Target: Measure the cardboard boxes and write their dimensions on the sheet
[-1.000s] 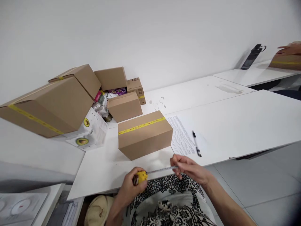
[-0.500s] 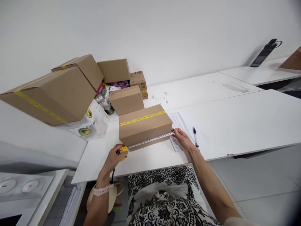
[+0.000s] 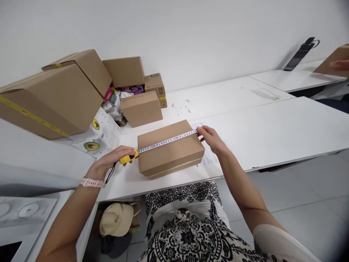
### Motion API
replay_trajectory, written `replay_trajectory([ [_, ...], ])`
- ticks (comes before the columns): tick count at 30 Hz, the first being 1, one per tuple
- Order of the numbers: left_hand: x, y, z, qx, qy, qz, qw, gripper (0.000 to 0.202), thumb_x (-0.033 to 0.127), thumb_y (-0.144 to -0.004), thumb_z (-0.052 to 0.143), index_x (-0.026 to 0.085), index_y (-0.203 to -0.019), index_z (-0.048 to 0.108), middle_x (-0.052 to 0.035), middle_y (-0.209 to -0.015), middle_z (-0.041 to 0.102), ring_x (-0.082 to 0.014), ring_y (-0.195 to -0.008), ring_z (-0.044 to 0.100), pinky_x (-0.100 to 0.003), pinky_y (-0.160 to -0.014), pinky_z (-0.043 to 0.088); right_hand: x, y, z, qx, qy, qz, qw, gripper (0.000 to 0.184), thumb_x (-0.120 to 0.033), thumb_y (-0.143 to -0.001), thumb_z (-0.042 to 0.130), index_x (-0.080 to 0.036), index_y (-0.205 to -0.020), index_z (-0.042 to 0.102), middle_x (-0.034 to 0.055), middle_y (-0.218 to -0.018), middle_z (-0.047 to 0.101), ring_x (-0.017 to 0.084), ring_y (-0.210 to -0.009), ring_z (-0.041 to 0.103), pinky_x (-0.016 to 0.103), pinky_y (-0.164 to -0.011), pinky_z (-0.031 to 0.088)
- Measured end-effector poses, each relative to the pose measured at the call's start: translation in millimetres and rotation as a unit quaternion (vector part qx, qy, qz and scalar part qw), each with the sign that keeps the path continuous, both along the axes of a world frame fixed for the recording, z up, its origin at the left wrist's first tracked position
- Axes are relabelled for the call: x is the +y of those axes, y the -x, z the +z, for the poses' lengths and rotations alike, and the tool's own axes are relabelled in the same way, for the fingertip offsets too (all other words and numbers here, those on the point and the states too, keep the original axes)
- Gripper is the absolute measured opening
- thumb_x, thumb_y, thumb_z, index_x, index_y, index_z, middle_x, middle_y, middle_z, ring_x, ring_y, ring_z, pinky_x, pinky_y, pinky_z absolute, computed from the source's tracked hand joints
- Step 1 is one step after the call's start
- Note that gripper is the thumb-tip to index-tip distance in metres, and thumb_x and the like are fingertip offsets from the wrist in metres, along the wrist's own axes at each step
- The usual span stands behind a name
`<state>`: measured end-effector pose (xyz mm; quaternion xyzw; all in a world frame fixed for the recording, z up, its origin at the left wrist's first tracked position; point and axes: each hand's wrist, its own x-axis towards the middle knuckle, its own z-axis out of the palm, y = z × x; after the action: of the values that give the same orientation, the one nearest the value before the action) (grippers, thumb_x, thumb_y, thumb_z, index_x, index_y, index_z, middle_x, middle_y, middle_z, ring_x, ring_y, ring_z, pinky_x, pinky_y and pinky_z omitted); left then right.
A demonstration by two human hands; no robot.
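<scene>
A closed brown cardboard box (image 3: 171,154) with yellow tape lies on the white table (image 3: 272,127) in front of me. A white measuring tape (image 3: 166,141) is stretched along the box's top, near its far edge. My left hand (image 3: 109,162) grips the yellow tape measure case (image 3: 128,158) at the box's left end. My right hand (image 3: 211,138) pinches the tape's tip at the box's right end. A printed sheet (image 3: 208,156) lies partly under my right hand and the box.
Several cardboard boxes are piled at the back left, the largest one (image 3: 51,98) tilted over white avocado-print packaging (image 3: 96,136). A dark bottle (image 3: 301,52) stands at the far right, where another person's hand (image 3: 338,65) rests on a box. A tan cap (image 3: 117,220) lies under the table.
The tape went from being pulled out near my lap, to the box's front face, to its top. The box now lies with its yellow tape on the front side. The pen is out of sight.
</scene>
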<state>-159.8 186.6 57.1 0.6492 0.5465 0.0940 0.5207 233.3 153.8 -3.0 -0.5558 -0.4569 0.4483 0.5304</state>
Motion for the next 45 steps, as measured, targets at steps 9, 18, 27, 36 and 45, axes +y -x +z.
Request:
replay_trajectory([
  [9, 22, -4, 9.5, 0.039, 0.024, 0.001, 0.999, 0.023, 0.040, -0.061, 0.069, 0.018, -0.067, 0.072, -0.0040, -0.076, 0.066, -0.0177, -0.062, 0.062, -0.026, -0.055, 0.056, 13, 0, -12.5, -0.030, -0.001, -0.008, 1.000, 0.034, -0.049, -0.083, 0.062, -0.021, -0.067, 0.050, 0.0022, -0.073, 0.054, 0.016, -0.075, 0.050, 0.033, -0.070, 0.040],
  [18, 28, -11, 6.8, 0.066, 0.033, -0.001, 0.997, 0.026, 0.044, -0.063, 0.070, 0.018, -0.065, 0.072, -0.0046, -0.074, 0.065, -0.0215, -0.071, 0.061, -0.027, -0.052, 0.056, 14, -4, -26.7, -0.060, 0.060, 0.013, 0.996, 0.036, -0.049, -0.086, 0.058, -0.021, -0.066, 0.046, 0.0011, -0.072, 0.051, 0.016, -0.072, 0.045, 0.032, -0.068, 0.035],
  [27, 38, -7, 0.0, 0.031, 0.087, -0.100, 0.991, 0.022, 0.036, -0.069, 0.063, 0.016, -0.065, 0.073, -0.0066, -0.066, 0.071, -0.0169, -0.061, 0.062, -0.025, -0.060, 0.050, 14, 3, -34.2, -0.079, 0.049, -0.013, 0.996, 0.039, -0.055, -0.083, 0.061, -0.020, -0.070, 0.050, -0.0012, -0.070, 0.048, 0.014, -0.069, 0.043, 0.029, -0.061, 0.032],
  [36, 42, -1, -1.2, 0.006, 0.133, -0.178, 0.975, 0.023, 0.037, -0.073, 0.067, 0.017, -0.073, 0.077, -0.0069, -0.066, 0.074, -0.0183, -0.063, 0.065, -0.026, -0.061, 0.048, 14, 8, -31.9, -0.063, 0.068, -0.037, 0.995, 0.037, -0.053, -0.076, 0.067, -0.021, -0.067, 0.050, -0.0026, -0.066, 0.047, 0.013, -0.063, 0.042, 0.028, -0.055, 0.031],
  [45, 37, 1, -1.1, -0.013, 0.156, -0.161, 0.974, 0.024, 0.040, -0.071, 0.076, 0.016, -0.074, 0.079, -0.0098, -0.070, 0.075, -0.0193, -0.064, 0.067, -0.026, -0.059, 0.050, 12, 12, -25.9, -0.062, 0.086, -0.044, 0.993, 0.033, -0.048, -0.078, 0.065, -0.021, -0.067, 0.050, -0.0028, -0.065, 0.046, 0.013, -0.062, 0.042, 0.027, -0.052, 0.030],
])
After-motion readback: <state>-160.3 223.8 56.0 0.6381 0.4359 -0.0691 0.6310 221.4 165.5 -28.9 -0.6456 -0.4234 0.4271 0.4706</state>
